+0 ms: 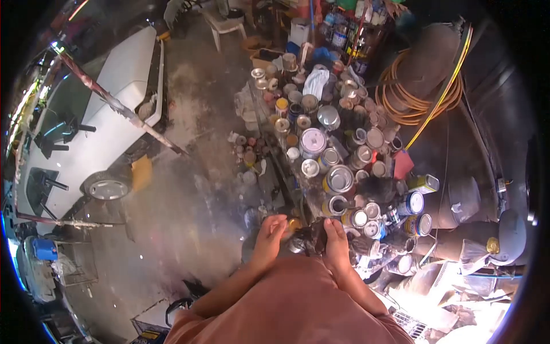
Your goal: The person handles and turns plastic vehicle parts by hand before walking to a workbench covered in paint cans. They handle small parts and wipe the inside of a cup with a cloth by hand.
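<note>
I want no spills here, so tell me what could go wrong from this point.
1. The right hand is at a dark object close to tightly packed cans; a sideways swing might knock one over.
2. The grip on that object is hard to make out; if loose, it could slip.
3. The left hand is bare too, so any residue might reach the skin.
</note>
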`<state>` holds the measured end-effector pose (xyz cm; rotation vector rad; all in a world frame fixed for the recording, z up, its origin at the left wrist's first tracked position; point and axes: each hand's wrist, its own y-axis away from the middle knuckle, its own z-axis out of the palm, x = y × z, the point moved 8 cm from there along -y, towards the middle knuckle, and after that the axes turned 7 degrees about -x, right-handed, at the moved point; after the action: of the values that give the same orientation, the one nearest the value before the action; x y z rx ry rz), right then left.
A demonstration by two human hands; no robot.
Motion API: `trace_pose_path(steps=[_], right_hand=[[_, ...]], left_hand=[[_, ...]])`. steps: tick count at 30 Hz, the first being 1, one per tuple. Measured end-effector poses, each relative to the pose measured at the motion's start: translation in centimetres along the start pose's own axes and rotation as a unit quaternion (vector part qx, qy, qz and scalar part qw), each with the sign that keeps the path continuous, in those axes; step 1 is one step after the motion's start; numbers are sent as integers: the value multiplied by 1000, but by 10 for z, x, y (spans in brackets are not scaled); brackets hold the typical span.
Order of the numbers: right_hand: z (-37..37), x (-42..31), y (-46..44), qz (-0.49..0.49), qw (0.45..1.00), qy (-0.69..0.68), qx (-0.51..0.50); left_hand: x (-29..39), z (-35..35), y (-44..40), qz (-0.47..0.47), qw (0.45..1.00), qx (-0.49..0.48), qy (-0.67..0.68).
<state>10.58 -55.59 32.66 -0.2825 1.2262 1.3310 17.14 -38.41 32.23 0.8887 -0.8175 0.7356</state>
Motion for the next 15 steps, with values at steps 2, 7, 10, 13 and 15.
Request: trace_pose_path(steps=[2, 7, 10, 13, 15], right_hand=[[9, -16, 5, -28, 998, 54, -20], [39, -10, 8, 33, 985, 66, -156], [56, 3, 10, 61, 977, 65, -193], [53, 14, 6, 39, 969, 120, -212], [46, 6, 0, -31, 958, 226, -176]], left_hand=[[4, -9, 5, 81, 994, -2, -71], [19, 13, 16, 46, 993, -22, -103], [32, 22, 18, 90, 990, -104, -38], [29, 25, 24, -26, 981, -142, -128], [22, 13, 18, 39, 971, -112, -210]])
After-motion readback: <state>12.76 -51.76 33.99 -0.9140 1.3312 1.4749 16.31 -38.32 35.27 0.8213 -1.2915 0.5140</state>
